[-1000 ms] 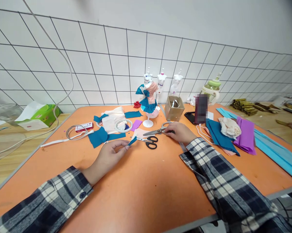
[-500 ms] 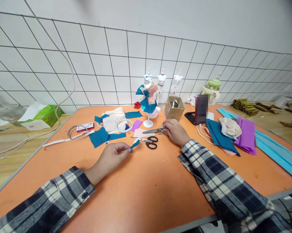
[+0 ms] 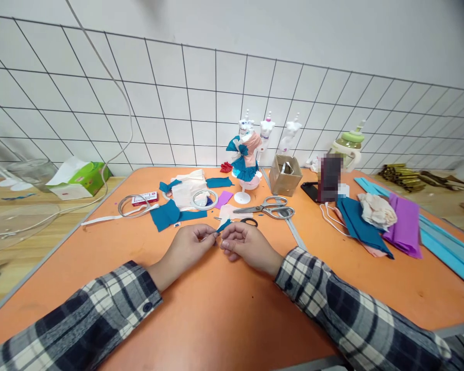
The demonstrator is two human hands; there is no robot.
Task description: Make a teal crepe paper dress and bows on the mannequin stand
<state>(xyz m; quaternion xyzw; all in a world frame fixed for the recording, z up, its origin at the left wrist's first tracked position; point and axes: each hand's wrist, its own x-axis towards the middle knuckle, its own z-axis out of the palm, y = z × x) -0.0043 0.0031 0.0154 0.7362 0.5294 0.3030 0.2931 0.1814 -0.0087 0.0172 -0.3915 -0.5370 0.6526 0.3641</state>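
A small strip of teal crepe paper is pinched in the fingertips of my left hand. My right hand meets it from the other side, fingers curled together at the strip; its exact grip is partly hidden. Large metal scissors lie just beyond my right hand. The black-handled scissors are mostly covered by my hands. Behind them, a small white dress form wears a teal and peach paper dress.
Teal paper pieces, a tape roll and a red-white box lie left. A cardboard box stands behind the large scissors. Folded teal paper, purple paper and a phone-like upright object are at right.
My right hand has let go of the large scissors, which now lie on the table, and has moved left to the teal strip. The view has turned slightly left.
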